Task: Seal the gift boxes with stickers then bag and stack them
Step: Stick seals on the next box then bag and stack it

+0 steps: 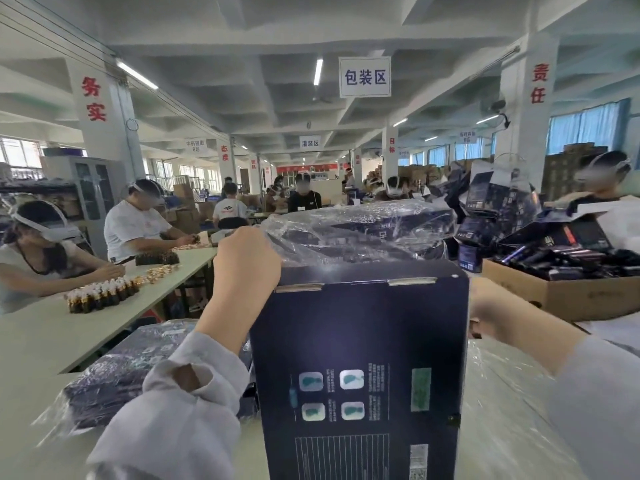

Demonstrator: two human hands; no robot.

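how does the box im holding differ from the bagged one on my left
The held box stands upright, its near face bare; the bagged box lies flat, wrapped in plastic. The left hand grips the held box's top; no hand holds the bagged box. Both are dark navy.

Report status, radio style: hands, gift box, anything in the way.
Left hand grips clear plastic at top left corner of gift box. Right hand at its right edge, blurred, grip unclear. Box upright, near face bare. Bagged boxes close left.
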